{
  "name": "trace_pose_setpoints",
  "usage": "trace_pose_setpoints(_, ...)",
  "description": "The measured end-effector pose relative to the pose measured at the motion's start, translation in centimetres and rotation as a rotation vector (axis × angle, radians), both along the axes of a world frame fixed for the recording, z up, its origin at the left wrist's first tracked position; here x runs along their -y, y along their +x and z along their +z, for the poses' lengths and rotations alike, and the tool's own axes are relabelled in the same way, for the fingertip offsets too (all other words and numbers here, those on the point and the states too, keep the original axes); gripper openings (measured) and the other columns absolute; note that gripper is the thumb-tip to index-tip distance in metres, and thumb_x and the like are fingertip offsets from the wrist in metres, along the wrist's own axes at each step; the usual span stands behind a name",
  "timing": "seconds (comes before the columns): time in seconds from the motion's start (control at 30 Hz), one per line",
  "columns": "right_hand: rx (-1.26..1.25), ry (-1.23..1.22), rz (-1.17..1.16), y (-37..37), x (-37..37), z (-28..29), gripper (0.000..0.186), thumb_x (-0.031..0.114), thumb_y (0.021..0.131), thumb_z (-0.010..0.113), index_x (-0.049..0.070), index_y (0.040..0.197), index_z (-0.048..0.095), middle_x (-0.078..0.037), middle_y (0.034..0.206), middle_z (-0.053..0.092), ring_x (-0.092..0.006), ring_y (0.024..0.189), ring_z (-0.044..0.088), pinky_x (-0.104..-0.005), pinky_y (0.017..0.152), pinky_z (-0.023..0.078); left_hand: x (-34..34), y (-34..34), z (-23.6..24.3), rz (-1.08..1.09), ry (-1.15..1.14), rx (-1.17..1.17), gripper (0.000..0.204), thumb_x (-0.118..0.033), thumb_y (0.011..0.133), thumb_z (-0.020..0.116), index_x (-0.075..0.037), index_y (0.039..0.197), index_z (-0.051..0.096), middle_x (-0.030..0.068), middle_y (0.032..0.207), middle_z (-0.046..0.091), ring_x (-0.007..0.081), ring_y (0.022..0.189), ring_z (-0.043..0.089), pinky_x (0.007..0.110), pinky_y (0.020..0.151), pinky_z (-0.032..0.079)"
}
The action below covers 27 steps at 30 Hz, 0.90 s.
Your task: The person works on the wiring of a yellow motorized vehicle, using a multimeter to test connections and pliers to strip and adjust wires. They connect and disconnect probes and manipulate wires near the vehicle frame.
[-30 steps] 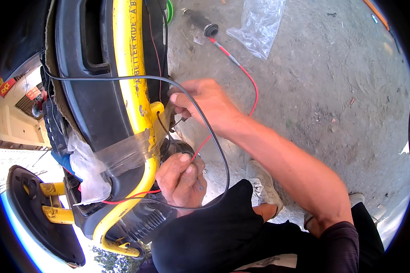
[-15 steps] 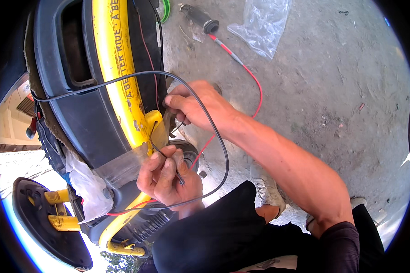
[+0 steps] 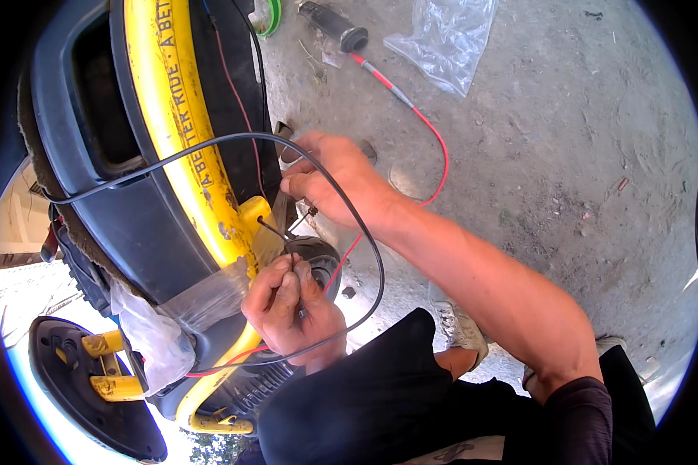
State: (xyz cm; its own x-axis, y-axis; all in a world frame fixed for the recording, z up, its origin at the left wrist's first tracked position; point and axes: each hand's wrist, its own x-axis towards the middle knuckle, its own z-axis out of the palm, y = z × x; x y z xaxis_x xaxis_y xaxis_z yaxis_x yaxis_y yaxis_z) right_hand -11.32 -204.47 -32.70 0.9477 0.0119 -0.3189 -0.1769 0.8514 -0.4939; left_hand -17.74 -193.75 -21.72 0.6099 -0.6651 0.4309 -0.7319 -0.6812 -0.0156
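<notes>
A vehicle with a worn yellow tube frame (image 3: 202, 194) and black plastic body panels (image 3: 108, 225) fills the left. My left hand (image 3: 292, 310) is closed around a thin dark wire (image 3: 274, 231) that runs out of the frame's yellow bracket (image 3: 253, 213). My right hand (image 3: 333, 174) is closed beside the panel's edge just above; what its fingers grip is mostly hidden, near some clear tape. A black cable (image 3: 381, 275) loops over both hands, and a red wire (image 3: 442, 147) runs behind them to the floor. Clear film (image 3: 202, 298) is wrapped around the frame.
On the gritty concrete floor (image 3: 566, 155) lie a black cylindrical part (image 3: 329, 25) and a clear plastic bag (image 3: 442, 43). A green ring (image 3: 275, 17) sits at the top. A black plate on yellow supports (image 3: 77, 380) is at lower left. My knee (image 3: 349, 395) and shoe (image 3: 465, 333) are below.
My left hand shifted left and now holds the dark wire higher, near the bracket. My right hand stayed at the panel's edge. The upper frame appears farther left as the view shifted.
</notes>
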Motion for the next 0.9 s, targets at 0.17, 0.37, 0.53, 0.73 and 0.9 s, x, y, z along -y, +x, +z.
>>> trace_pose_setpoints(0.17,0.013,-0.1,0.053,-0.1,0.6,0.0,0.027,0.011,0.089,0.069,-0.009,0.107,0.067,-0.016,0.091,0.072,-0.0184,0.085,0.067,-0.0331,0.077,0.054,-1.3,0.4,-0.5,-0.101,-0.2,-0.015,0.015,0.008,0.096,0.06,0.0,0.108,0.058,0.0156,0.114,0.056,0.0272,0.097,0.07,0.037,0.084,0.062)
trace_pose_setpoints(0.37,0.081,-0.166,-0.071,-0.5,-0.2,-0.2,0.023,0.014,0.092,0.067,-0.007,0.102,0.067,-0.014,0.087,0.071,-0.0187,0.082,0.067,-0.0333,0.075,0.053,-0.2,0.0,-1.1,0.086,-0.041,-0.031,0.019,0.014,0.088,0.067,0.004,0.101,0.059,0.0179,0.109,0.062,0.0271,0.096,0.07,0.036,0.084,0.061)
trace_pose_setpoints(0.53,0.026,-0.102,-0.095,-0.5,-0.7,-0.1,0.023,0.016,0.093,0.067,-0.005,0.101,0.067,-0.012,0.085,0.07,-0.0179,0.082,0.066,-0.0328,0.075,0.052,-0.5,0.1,-1.6,0.078,-0.09,-0.082,0.023,0.016,0.089,0.064,0.004,0.104,0.053,0.021,0.113,0.061,0.0278,0.096,0.069,0.034,0.083,0.061)
trace_pose_setpoints(0.73,0.027,-0.077,-0.04,-0.4,-0.3,0.3,0.024,0.018,0.091,0.07,-0.002,0.103,0.068,-0.011,0.085,0.069,-0.0181,0.081,0.064,-0.0334,0.076,0.051,-1.1,-0.3,-1.6,0.056,-0.205,-0.156,0.027,0.017,0.091,0.056,0.001,0.109,0.043,0.0234,0.121,0.058,0.0287,0.1,0.069,0.035,0.086,0.061)
trace_pose_setpoints(0.9,0.098,-0.243,-0.025,-0.3,0.5,0.5,0.021,0.018,0.086,0.073,-0.002,0.094,0.07,-0.011,0.082,0.069,-0.0191,0.077,0.065,-0.0343,0.073,0.052,-1.6,-0.1,-1.2,0.04,-0.086,-0.113,0.029,0.018,0.09,0.057,0.0,0.107,0.043,0.0223,0.12,0.059,0.0287,0.101,0.07,0.036,0.089,0.059)
